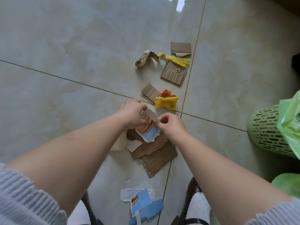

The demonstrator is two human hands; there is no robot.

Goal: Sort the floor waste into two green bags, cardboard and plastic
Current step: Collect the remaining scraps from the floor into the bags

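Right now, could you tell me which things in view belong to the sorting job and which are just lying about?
Job: torn printed card held by left hand and right hand; brown cardboard pile; yellow wrapper; crumpled foil wrapper; green bag.
Lying about: chair legs.

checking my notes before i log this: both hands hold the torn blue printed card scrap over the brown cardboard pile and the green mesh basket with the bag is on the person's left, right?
Only the side is wrong. The head view shows the green mesh basket with its green bag on the person's right. The rest stands: the left hand and right hand both hold the torn blue printed card scrap over the brown cardboard pile.
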